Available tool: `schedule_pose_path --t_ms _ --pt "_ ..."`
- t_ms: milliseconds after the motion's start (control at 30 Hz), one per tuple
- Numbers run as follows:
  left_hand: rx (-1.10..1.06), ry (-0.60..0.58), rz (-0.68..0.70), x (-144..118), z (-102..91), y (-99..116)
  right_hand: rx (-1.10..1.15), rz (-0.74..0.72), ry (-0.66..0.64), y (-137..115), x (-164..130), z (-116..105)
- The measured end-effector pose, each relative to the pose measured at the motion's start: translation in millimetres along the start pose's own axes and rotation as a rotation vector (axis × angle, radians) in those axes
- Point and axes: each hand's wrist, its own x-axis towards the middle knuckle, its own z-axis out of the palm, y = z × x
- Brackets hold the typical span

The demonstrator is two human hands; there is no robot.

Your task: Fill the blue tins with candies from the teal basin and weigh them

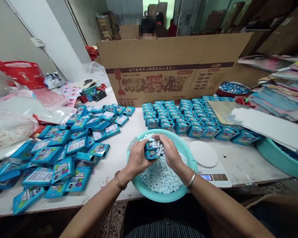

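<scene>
Your teal basin (188, 158) overhangs the table's near edge (238, 172) at 6 o'clock; bare tabletop lies just left of it. Your left hand (136, 160) is clasped around one small blue box (151, 152), held over the white pellets (161, 177). Your right hand (170, 152) cups pellets against the box top, fingers curled. At 9 o'clock: loose flat boxes (62, 152), too many to count. At 12: filled boxes in rows (186, 115) before a cardboard carton (169, 66). At 3: one scale (208, 165), touching the basin.

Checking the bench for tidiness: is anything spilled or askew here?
No spill shows; the candies sit inside the basin. The flat boxes on the left lie jumbled, unlike the neat filled rows behind.
</scene>
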Motion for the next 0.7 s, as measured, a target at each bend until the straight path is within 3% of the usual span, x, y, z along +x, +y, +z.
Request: schedule_pose_path --t_ms 167,300,400,533,700 --pt "-0.325 -0.006 -0.06 -13 -4.7 -5 0.137 0.119 0.059 -1 -1 -13" --pt "-0.569 -0.025 -0.145 -18 -8.8 -6 0.034 0.176 0.077 0 -2 -28" --pt "-0.554 -0.042 -0.181 -15 -7.6 -5 -0.049 0.134 0.036 4 -6 -35" --pt "-0.386 -0.122 -0.081 -8 -8.8 -4 -0.11 0.127 -0.002 9 -8 -42" --pt "-0.291 -0.127 -0.025 -4 -17.7 -7 -0.1 0.158 0.012 6 -8 -46"
